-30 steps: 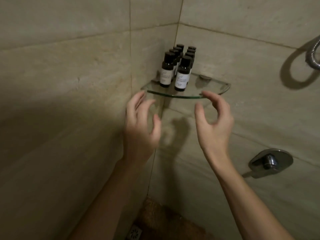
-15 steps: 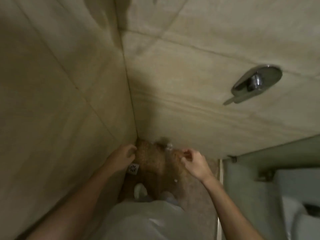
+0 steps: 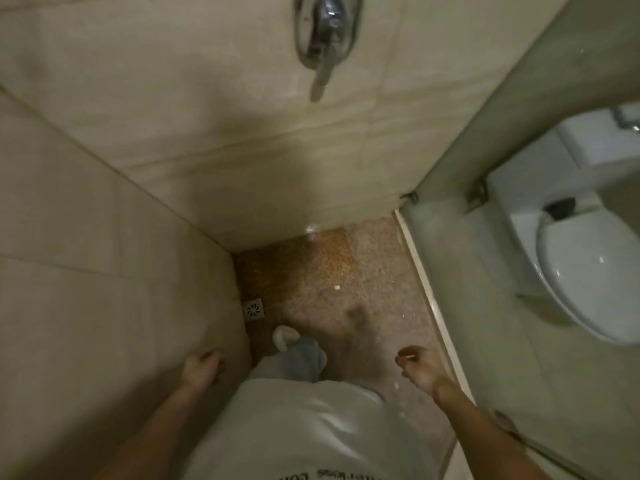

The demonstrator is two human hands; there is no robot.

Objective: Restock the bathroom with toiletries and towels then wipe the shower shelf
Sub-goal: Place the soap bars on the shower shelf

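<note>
Two empty hands, left hand (image 3: pixel 201 370) and right hand (image 3: pixel 419 367), hang loosely curled well below the shower mixer (image 3: pixel 325 36). No shower shelf shows, so its direction cannot be told.

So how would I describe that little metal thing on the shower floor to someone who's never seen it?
Look at the speckled brown shower floor, at its far corner under the beige left wall. Just nearer the camera, tight against that wall, lies the floor drain, ahead of the person's foot. It is the only square metal plate there, with pinwheel slots.
</note>
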